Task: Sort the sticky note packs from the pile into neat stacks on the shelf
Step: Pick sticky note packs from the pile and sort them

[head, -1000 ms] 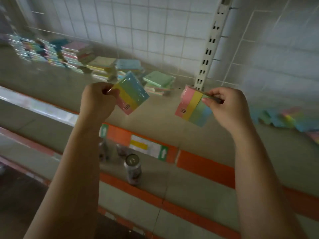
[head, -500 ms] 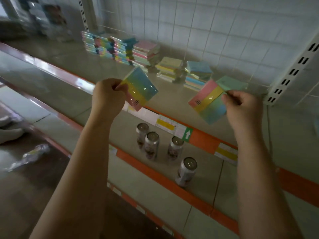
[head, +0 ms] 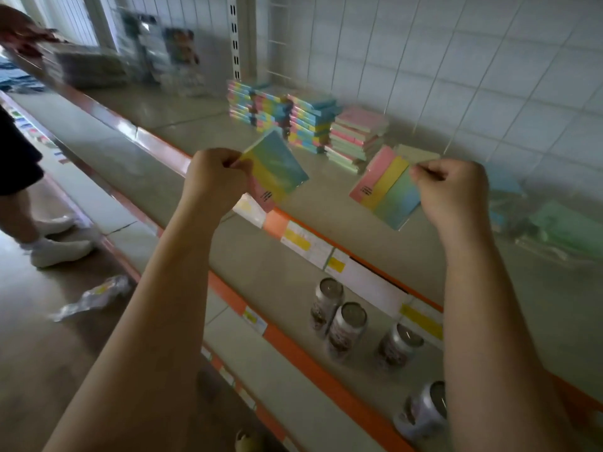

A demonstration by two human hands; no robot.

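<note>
1. A beige shelf (head: 326, 203) is seen from above, bounded at the front by an orange edge strip (head: 365, 259) with price labels, and at the back by a white wire grid panel (head: 424, 60).
2. Bare shelf surface lies in front of the stacks, between them and the orange edge.
3. Neat stacks of sticky note packs (head: 310, 125) are ranged along the back of the shelf at 12 o'clock, touching or just beside one another.
4. A blurred loose pile of packs (head: 561, 226) lies on the shelf at 3 o'clock.
5. The left hand (head: 213, 181) is raised over the shelf edge, fist-like; its grip is closed, pinching the corner of a rainbow-striped pack (head: 277, 169), which hangs tilted in the air.
6. The right hand (head: 453, 194) is held at the same height, well apart from the left; its grip is closed on the corner of a second striped pack (head: 386, 190), also tilted and clear of the shelf.
7. Drink cans (head: 346, 324) stand on the lower shelf at 6 o'clock.
8. Another person's legs and white shoes (head: 58, 246) are seen on the floor at 9 o'clock.
</note>
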